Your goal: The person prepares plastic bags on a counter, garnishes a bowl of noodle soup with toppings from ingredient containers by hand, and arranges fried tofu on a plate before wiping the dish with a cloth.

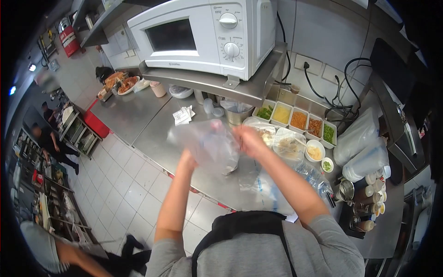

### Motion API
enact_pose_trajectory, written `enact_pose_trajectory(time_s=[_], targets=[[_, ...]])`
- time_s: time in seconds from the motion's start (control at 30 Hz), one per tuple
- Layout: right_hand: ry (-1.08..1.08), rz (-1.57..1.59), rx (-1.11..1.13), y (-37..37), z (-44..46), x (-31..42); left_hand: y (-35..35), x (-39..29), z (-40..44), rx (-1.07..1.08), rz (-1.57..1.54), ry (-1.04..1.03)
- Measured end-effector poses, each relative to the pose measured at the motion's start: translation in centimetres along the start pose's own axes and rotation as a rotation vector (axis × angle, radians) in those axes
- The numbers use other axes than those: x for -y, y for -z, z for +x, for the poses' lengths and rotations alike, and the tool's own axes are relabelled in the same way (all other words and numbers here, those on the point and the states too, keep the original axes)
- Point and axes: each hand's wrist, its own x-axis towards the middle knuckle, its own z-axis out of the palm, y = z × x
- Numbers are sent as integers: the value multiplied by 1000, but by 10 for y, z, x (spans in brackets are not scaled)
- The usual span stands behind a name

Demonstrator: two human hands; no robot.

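A clear plastic bag (213,147) is held up over the steel counter, blurred by motion. My right hand (251,141) is closed on its right edge. At the bag's lower left is my left hand (188,159), gripping it, with most of the fingers hidden behind the film. Something pinkish shows near the bag's top, too blurred to name. Just right of my right hand lie plastic-wrapped food portions (288,147). A white bowl of pale yellowish food (314,151) and a smaller bowl of chopped greens (327,165) stand beyond them.
A white microwave (203,39) sits on a shelf above the counter (157,138). Topping containers (299,121) line the back. Plastic cups (367,159) and sauce bottles (369,198) stand at right. Receipts (183,115) lie behind the bag. Other people (50,141) are at left.
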Motion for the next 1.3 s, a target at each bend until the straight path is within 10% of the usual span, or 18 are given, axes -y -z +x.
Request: enact_pose_trajectory(time_s=[0.3, 0.4, 0.47, 0.77, 0.9, 1.1, 1.3], targets=[[-153, -490, -84, 40, 4, -52, 75, 120, 49, -123, 342, -45], [445, -1271, -248, 99, -5, -58, 91, 140, 27, -133, 531, 42], [472, -1571, -282, 114, -41, -44, 92, 154, 10, -85, 741, 71], [643, -1761, -248, 123, -52, -95, 0, 165, -27, 247, 1095, -138], [732, -1585, -218, 121, -66, -79, -3, 183, -17, 41, 1246, -554], [898, -1268, -121, 91, -120, -27, -33, 150, -22, 278, 350, -52], [565, -610, -97, 83, -129, -15, -53, 110, -35, 414, 342, -151]])
